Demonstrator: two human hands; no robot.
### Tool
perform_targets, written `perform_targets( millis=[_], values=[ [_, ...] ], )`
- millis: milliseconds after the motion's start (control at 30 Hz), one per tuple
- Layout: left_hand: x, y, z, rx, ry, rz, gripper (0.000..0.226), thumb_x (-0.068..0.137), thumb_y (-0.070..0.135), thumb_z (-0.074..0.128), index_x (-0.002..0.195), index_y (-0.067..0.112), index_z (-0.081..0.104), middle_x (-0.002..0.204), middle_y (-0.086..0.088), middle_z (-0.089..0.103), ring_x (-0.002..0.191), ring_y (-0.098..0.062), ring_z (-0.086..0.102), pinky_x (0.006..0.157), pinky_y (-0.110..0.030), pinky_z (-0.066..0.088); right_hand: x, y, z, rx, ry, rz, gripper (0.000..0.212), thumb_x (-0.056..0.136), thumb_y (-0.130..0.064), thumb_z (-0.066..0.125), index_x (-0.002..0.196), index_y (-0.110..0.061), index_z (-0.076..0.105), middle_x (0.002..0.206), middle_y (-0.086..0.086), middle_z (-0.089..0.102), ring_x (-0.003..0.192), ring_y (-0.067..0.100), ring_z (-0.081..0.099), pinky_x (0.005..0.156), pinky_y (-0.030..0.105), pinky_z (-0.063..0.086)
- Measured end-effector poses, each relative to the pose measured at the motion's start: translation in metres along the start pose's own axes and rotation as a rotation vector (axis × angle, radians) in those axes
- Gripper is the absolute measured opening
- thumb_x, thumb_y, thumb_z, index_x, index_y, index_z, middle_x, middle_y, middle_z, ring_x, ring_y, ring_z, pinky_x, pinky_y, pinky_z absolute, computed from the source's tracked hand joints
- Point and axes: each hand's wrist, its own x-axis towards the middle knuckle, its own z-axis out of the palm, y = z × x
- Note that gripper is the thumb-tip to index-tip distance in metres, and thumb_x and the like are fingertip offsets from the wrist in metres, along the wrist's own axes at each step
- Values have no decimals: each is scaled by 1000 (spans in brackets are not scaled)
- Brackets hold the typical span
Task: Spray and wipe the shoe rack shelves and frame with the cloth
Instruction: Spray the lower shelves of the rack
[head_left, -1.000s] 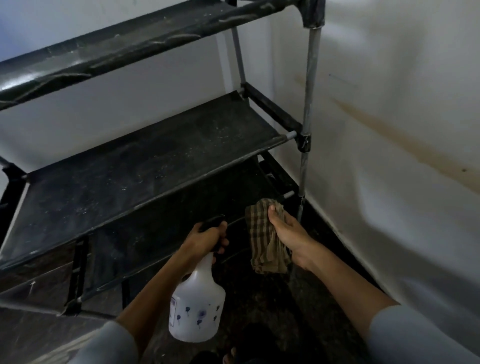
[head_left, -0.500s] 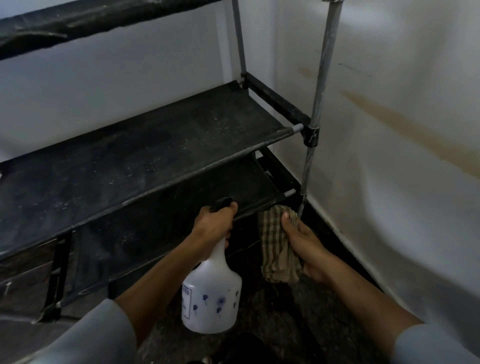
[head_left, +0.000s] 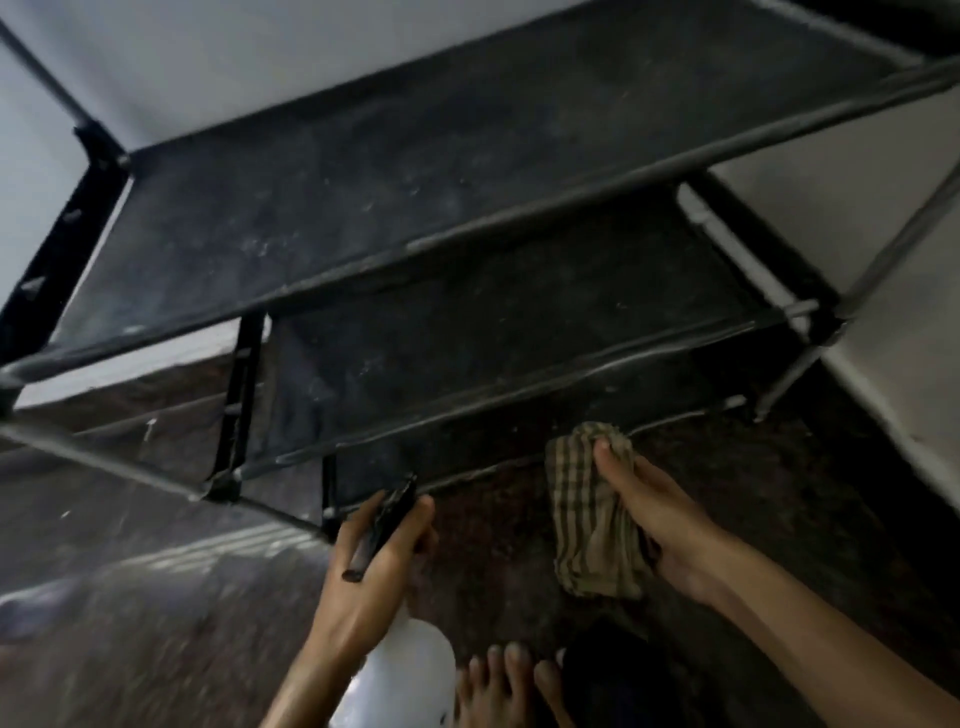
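Note:
A black shoe rack (head_left: 467, 244) with dusty fabric shelves and grey metal tubes fills the upper view. My left hand (head_left: 374, 571) grips the black trigger head of a white spray bottle (head_left: 405, 670), its nozzle pointing at the lowest shelf's (head_left: 374, 467) front edge. My right hand (head_left: 660, 514) holds a brown checked cloth (head_left: 587, 514) just in front of the rack's lowest front bar, thumb pressed on top of the cloth. Whether the cloth touches the bar I cannot tell.
A white wall (head_left: 852, 218) runs close along the rack's right side, and another wall stands behind it. The floor (head_left: 156, 623) is dark and speckled. My bare toes (head_left: 498, 675) show at the bottom edge beside the bottle.
The view has tilted down and swung left, so the lower shelves and floor now fill it. Both hands have dropped toward the lowest shelf, still holding bottle and cloth.

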Motion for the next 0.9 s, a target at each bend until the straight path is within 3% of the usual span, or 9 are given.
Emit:
perform_targets(
  millis=[67,133,200,300,500,600,633,767,900],
  values=[
    [7,-12,-31,34,56,-3,69,67,66,68,117,19,65,86,-10,72,79,-31,68,67,-47,48,9,8,20,-28,-31,33,38,71,-59,62,100,-36,69,97,-13,73,92,6,69,80,27,54],
    [14,-34,-43,125,118,20,55,62,78,63,90,32,69,73,-6,70,69,-23,68,64,-54,53,19,15,36,-53,-22,60,31,83,-50,59,103,-28,68,91,-10,74,83,5,70,67,22,54],
    [37,-87,-43,449,179,31,45,72,70,59,90,29,59,71,-8,70,62,-28,67,57,-56,54,27,19,48,-80,-6,78,38,88,-48,55,114,-22,66,97,-5,73,89,10,69,73,25,55],
    [26,-190,45,436,33,-23,39,74,49,55,101,21,49,81,-7,72,66,-36,67,54,-56,54,36,22,59,-158,20,101,47,87,-55,53,123,-26,58,96,-11,65,84,5,60,69,22,50],
    [40,-230,70,686,76,155,31,75,47,60,89,21,71,79,-3,72,79,-30,50,66,-41,41,50,31,54,-151,68,92,34,88,-55,51,115,-35,59,83,-18,61,72,-3,54,57,16,40],
    [72,-189,10,448,-33,-277,43,93,55,48,120,26,66,121,-3,67,112,-25,58,86,-36,42,54,35,44,-118,81,99,33,88,-55,51,109,-32,62,89,-15,65,80,2,58,65,20,44],
    [85,-161,-24,359,115,-250,49,97,55,42,127,21,60,127,-4,63,116,-24,56,86,-34,40,55,37,41,-105,92,99,34,88,-54,50,110,-30,63,92,-14,65,82,3,58,67,20,44],
    [65,-95,-36,262,138,-23,32,97,38,54,82,12,65,71,-2,65,65,-15,59,62,-33,46,52,38,25,-58,149,101,38,89,-53,51,117,-29,60,93,-13,61,80,3,55,73,23,43],
    [62,-78,-9,118,150,-79,31,94,30,58,67,15,57,61,-7,51,59,-21,48,60,-38,41,46,39,11,-59,212,105,51,86,-57,51,127,-28,56,117,-6,59,94,10,55,82,26,41]
  ],
)
